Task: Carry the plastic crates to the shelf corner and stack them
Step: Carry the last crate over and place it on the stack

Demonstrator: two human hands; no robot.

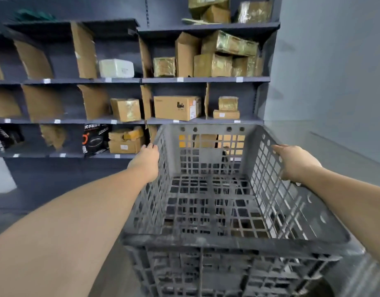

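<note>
A large dark grey plastic crate (234, 243) with lattice walls and floor fills the lower middle of the head view, held up in front of me. My left hand (147, 161) grips its left wall from outside, fingers hidden behind the wall. My right hand (294, 161) holds the right rim, fingers curled over the edge. The crate is empty. Through its lattice floor I see dark shapes below, too blurred to name. The shelf corner lies ahead, where the dark shelving (206, 79) meets the grey wall (334, 82).
The shelving holds many cardboard boxes (177, 108), cardboard dividers and a white packet (116, 68). A black printed box (95, 138) sits on the lowest shelf. The grey floor runs along the shelf base at left.
</note>
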